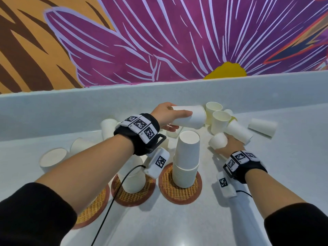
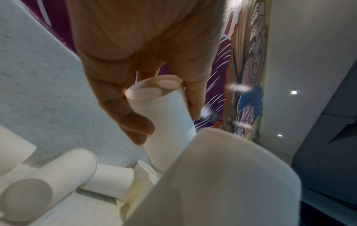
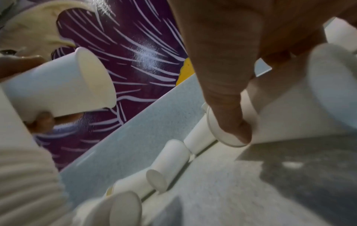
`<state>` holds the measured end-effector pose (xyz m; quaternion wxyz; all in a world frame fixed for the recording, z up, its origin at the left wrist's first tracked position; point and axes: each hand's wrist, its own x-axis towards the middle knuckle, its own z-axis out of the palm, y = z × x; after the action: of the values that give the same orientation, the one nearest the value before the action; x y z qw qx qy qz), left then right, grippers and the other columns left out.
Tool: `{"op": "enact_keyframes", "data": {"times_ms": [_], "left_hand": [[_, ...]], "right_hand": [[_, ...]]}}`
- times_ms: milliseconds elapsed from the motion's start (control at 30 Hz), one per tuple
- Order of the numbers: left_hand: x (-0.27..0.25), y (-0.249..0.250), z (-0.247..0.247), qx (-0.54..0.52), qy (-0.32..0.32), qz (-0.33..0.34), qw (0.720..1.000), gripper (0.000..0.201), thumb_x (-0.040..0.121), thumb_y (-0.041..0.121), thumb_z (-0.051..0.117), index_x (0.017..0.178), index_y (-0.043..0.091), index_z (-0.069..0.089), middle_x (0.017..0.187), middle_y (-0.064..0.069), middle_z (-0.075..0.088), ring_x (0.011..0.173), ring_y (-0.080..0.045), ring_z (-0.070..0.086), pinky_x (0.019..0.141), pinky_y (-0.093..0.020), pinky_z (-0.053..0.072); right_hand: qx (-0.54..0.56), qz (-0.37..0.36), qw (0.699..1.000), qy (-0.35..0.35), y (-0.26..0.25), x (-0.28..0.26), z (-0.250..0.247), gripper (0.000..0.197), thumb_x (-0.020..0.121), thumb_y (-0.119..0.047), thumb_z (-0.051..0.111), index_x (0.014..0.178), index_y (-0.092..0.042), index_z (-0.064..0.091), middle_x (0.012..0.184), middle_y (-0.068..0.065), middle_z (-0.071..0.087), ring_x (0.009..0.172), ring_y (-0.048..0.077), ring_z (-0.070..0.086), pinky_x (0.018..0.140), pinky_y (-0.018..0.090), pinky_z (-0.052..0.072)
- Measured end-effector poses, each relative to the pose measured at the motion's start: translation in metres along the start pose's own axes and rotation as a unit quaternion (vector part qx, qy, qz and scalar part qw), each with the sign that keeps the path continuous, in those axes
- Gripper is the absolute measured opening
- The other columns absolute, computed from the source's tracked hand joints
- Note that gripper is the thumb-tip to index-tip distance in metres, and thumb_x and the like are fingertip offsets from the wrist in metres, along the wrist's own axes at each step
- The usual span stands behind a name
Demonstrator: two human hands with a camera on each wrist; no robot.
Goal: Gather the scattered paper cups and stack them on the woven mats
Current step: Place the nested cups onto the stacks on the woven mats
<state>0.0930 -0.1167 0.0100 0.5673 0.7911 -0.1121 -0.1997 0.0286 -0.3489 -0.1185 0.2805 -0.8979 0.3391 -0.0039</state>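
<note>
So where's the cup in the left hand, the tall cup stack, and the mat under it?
held cup (image 1: 190, 119), head view, its side wall.
tall cup stack (image 1: 188, 153), head view, the top cup's side.
woven mat (image 1: 179, 197), head view, bare front weave.

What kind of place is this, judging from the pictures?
Probably a café or a similar public room: a big painted flower mural covers the wall behind a pale speckled stone counter, with recessed ceiling spotlights overhead.

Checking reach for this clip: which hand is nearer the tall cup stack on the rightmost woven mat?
Left. The left hand holds a cup just above the tall cup stack; the right hand grips cups on the counter off to the stack's right.
</note>
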Motion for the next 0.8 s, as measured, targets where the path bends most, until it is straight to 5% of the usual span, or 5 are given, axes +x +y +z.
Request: {"op": "enact_keyframes", "data": {"times_ms": [167, 333, 567, 733, 800], "left_hand": [[-0.002, 0.002, -0.005, -0.011, 0.009, 0.005, 1.0, 0.06, 0.076, 0.039, 0.074, 0.124, 0.012, 0.049, 0.115, -0.01, 0.06, 0.079, -0.022, 0.068, 0.054, -0.025, 0.054], [-0.011, 0.009, -0.018, -0.074, 0.03, 0.014, 0.997, 0.057, 0.077, 0.039, 0.074, 0.121, 0.009, 0.051, 0.116, -0.014, 0.06, 0.076, -0.024, 0.068, 0.051, -0.023, 0.055], [-0.06, 0.033, -0.04, -0.296, 0.008, 0.04, 0.954, 0.023, 0.088, 0.028, 0.063, 0.102, 0.011, 0.057, 0.112, -0.015, 0.056, 0.1, -0.031, 0.06, 0.068, -0.03, 0.061], [-0.099, 0.037, -0.049, -0.155, -0.025, 0.111, 0.981, 0.022, 0.089, 0.036, 0.059, 0.095, 0.015, 0.063, 0.088, -0.004, 0.067, 0.084, -0.019, 0.062, 0.086, -0.035, 0.052], [-0.107, 0.032, -0.057, -0.11, -0.041, 0.125, 0.985, 0.03, 0.082, 0.032, 0.067, 0.107, 0.017, 0.058, 0.088, 0.002, 0.07, 0.078, -0.017, 0.065, 0.084, -0.035, 0.051]], "right_hand": [[0.149, 0.014, 0.989, 0.009, -0.014, -0.006, -0.021, 0.051, 0.074, -0.028, 0.075, 0.114, -0.004, 0.055, 0.109, 0.015, 0.06, 0.088, 0.027, 0.051, 0.079, 0.036, 0.043], [0.303, -0.086, 0.949, 0.013, -0.043, -0.037, -0.068, 0.064, 0.072, -0.019, 0.079, 0.128, -0.009, 0.05, 0.117, 0.009, 0.056, 0.097, 0.026, 0.057, 0.073, 0.036, 0.054], [0.307, -0.253, 0.918, -0.017, -0.079, -0.109, -0.098, 0.054, 0.071, -0.025, 0.079, 0.119, -0.019, 0.057, 0.11, 0.004, 0.063, 0.098, 0.021, 0.062, 0.073, 0.03, 0.052], [0.278, -0.323, 0.904, -0.044, -0.104, -0.153, -0.095, 0.068, 0.062, -0.03, 0.084, 0.123, -0.026, 0.055, 0.111, -0.003, 0.064, 0.098, 0.016, 0.063, 0.075, 0.034, 0.056], [0.266, -0.336, 0.902, -0.057, -0.106, -0.164, -0.09, 0.07, 0.063, -0.029, 0.085, 0.125, -0.029, 0.054, 0.11, -0.008, 0.063, 0.097, 0.01, 0.061, 0.071, 0.028, 0.053]]}}
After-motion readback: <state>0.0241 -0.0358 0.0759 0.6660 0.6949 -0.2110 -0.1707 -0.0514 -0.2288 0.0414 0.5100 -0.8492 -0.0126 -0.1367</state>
